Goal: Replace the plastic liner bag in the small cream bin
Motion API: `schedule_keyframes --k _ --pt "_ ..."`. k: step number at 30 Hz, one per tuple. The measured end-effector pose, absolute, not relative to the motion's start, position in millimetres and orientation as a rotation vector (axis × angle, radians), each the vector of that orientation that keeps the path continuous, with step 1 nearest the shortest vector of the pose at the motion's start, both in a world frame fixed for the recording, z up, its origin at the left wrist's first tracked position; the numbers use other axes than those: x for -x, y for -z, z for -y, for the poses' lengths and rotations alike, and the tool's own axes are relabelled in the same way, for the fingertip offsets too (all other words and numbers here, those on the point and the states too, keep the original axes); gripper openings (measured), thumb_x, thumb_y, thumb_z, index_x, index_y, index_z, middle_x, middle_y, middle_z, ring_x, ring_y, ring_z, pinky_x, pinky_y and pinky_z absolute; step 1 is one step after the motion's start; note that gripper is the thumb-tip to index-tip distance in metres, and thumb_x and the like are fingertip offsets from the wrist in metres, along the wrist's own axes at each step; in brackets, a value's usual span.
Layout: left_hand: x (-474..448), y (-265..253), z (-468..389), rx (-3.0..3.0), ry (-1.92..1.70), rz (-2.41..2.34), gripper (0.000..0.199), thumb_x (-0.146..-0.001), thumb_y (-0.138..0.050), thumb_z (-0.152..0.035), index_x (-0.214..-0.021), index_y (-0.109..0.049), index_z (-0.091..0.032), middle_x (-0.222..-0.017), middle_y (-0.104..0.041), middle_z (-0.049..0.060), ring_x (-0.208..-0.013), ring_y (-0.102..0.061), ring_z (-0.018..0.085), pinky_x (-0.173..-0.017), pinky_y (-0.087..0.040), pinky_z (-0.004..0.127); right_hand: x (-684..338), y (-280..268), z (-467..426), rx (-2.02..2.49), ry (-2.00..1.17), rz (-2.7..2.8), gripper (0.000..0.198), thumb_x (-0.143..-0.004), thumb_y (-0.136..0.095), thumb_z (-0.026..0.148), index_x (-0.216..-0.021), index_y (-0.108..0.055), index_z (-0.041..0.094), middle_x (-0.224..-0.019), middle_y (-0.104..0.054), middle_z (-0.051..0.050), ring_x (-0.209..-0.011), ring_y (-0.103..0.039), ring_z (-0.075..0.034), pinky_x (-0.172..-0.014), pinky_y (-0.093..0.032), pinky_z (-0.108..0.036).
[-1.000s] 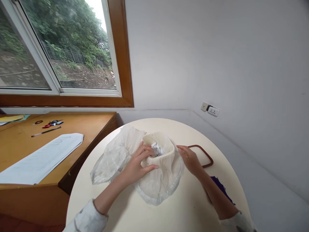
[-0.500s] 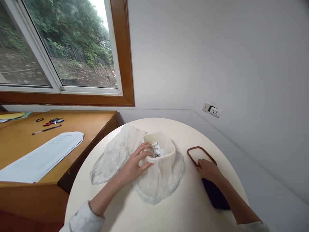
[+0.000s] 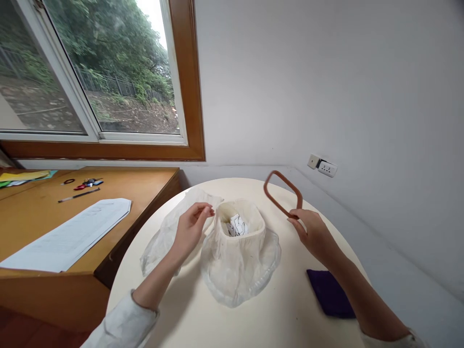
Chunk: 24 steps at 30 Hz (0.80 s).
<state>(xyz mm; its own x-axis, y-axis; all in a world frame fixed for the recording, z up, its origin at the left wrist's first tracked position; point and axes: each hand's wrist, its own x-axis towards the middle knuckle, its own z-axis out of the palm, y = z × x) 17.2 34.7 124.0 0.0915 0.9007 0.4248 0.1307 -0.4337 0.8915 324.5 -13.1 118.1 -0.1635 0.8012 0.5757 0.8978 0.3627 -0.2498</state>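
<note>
A small cream bin (image 3: 261, 227) stands on the round table, lined with a thin translucent plastic bag (image 3: 237, 278) folded out over its rim. Crumpled white paper (image 3: 237, 225) lies inside. My left hand (image 3: 192, 227) hovers just left of the rim, thumb and fingers curled together, nothing visible in them. Behind it another translucent plastic bag (image 3: 163, 234) is spread on the table. My right hand (image 3: 313, 232) pinches the near corner of a brown rounded rectangular ring (image 3: 297, 193), holding it tilted up above the table, right of the bin.
A folded dark purple cloth (image 3: 331, 294) lies on the round white table (image 3: 282, 314), at the right. On the wooden desk (image 3: 145, 181) to the left are paper sheets (image 3: 72, 232), a pen (image 3: 79, 195) and keys (image 3: 89, 183). A wall socket (image 3: 327, 168) is behind.
My left hand has let go of the bin's rim, drawn back to the left and curled up. My right hand has lifted the brown ring off the table, up and leftward, uncovering more purple cloth.
</note>
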Motion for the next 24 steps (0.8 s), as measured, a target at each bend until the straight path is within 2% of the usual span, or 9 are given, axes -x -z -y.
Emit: schedule_keyframes --k 2,5,8,11,14,17,19,24 --pt "-20.7 -136.0 -36.7 -1.514 -1.344 -0.925 0.035 -0.084 -0.048 -0.042 -0.108 -0.053 -0.016 -0.08 -0.059 0.004 -0.071 -0.06 0.016 -0.075 -0.05 0.038 -308.1 -132.4 16.9 1.294 0.24 2.14 0.019 -0.09 -0.035 0.025 -0.088 -0.054 0.021 -0.084 -0.062 -0.006 -0.083 -0.057 -0.02 -0.083 -0.039 -0.038" --pt "-27.9 -153.8 -33.9 -1.431 -1.194 -0.809 0.054 -0.085 -0.044 -0.047 -0.132 -0.032 -0.022 -0.078 -0.061 0.004 -0.06 -0.06 0.014 -0.063 -0.051 0.035 -287.6 -148.0 21.1 1.131 0.242 2.321 0.019 -0.09 -0.035 0.019 -0.088 -0.053 0.02 -0.084 -0.061 -0.005 -0.087 -0.056 -0.018 -0.087 -0.038 -0.038" --pt "-35.0 -165.7 -27.9 -1.454 -1.129 -0.81 0.065 -0.083 -0.049 -0.046 -0.138 -0.021 -0.025 -0.072 -0.061 0.002 -0.053 -0.056 0.012 -0.048 -0.048 0.026 -276.6 -154.5 21.2 1.003 0.255 2.434 0.021 -0.089 -0.034 0.012 -0.089 -0.054 0.02 -0.088 -0.06 -0.005 -0.094 -0.054 -0.018 -0.09 -0.039 -0.039" --pt "-38.8 -169.5 -25.1 -1.508 -1.095 -0.846 0.069 -0.08 -0.054 -0.041 -0.138 -0.022 -0.023 -0.069 -0.06 0.002 -0.047 -0.052 0.01 -0.039 -0.042 0.02 -273.9 -153.4 18.8 0.919 0.251 2.439 0.023 -0.088 -0.035 0.011 -0.093 -0.055 0.021 -0.095 -0.06 -0.007 -0.103 -0.052 -0.019 -0.091 -0.041 -0.041" --pt "-38.8 -166.3 -27.3 -1.517 -1.055 -0.899 0.069 -0.08 -0.055 -0.04 -0.138 -0.023 -0.022 -0.068 -0.06 0.002 -0.045 -0.052 0.01 -0.039 -0.041 0.021 -274.7 -148.7 16.6 1.011 0.191 2.27 0.019 -0.089 -0.037 0.019 -0.093 -0.056 0.021 -0.117 -0.051 -0.011 -0.121 -0.04 -0.023 -0.093 -0.041 -0.043" --pt "-36.9 -159.8 -30.8 -1.548 -1.024 -0.989 0.073 -0.079 -0.056 -0.039 -0.139 -0.021 -0.019 -0.067 -0.06 0.001 -0.043 -0.047 0.008 -0.041 -0.038 0.021 -276.0 -142.3 15.8 1.165 0.034 2.088 0.02 -0.089 -0.036 0.024 -0.091 -0.056 0.023 -0.136 -0.035 -0.008 -0.129 -0.029 -0.025 -0.096 -0.041 -0.042" --pt "-35.5 -155.4 -32.6 -1.6 -1.024 -1.055 0.073 -0.078 -0.056 -0.039 -0.139 -0.023 -0.017 -0.064 -0.058 -0.001 -0.045 -0.044 0.008 -0.044 -0.035 0.021 -276.7 -137.0 15.8 1.216 -0.072 2.053 0.02 -0.09 -0.036 0.026 -0.092 -0.056 0.024 -0.138 -0.033 -0.005 -0.128 -0.032 -0.024 -0.096 -0.041 -0.041" --pt "-32.4 -143.4 -37.7 -1.749 -1.01 -1.173 0.065 -0.076 -0.055 -0.037 -0.134 -0.035 -0.016 -0.058 -0.045 -0.006 -0.054 -0.042 0.01 -0.052 -0.034 0.023 -277.5 -121.0 15.8 1.248 -0.21 2.055 0.019 -0.089 -0.038 0.027 -0.093 -0.056 0.026 -0.133 -0.041 -0.005 -0.122 -0.041 -0.022 -0.095 -0.042 -0.04"
